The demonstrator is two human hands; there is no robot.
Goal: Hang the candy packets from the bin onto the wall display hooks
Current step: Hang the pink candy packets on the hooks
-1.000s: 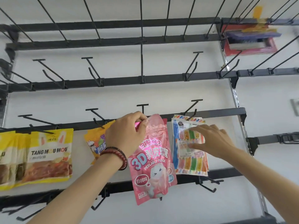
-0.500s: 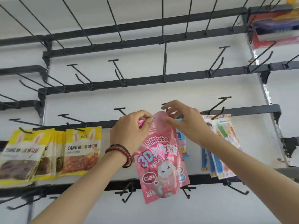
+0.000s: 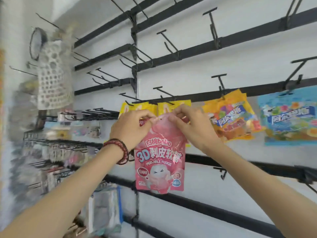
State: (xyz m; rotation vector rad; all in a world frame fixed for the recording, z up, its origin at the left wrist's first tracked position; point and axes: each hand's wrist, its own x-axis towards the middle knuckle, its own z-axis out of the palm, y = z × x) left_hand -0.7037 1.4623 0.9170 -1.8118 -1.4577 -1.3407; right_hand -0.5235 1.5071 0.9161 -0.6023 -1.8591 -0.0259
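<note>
- Your left hand (image 3: 132,129) and your right hand (image 3: 193,129) both still pinch the top edge of the pink packet (image 3: 159,160).
- The packet is now in front of the yellow packets (image 3: 173,107).

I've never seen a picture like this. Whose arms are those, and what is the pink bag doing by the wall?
The camera sits on a person's head, so you see their own arms reaching forward. There is no machine. The left hand and the right hand both pinch the top of a pink candy packet, holding it before a wall of black hooks. Yellow packets, an orange packet and a blue packet hang there. The pink one does not seem hooked yet.
</note>
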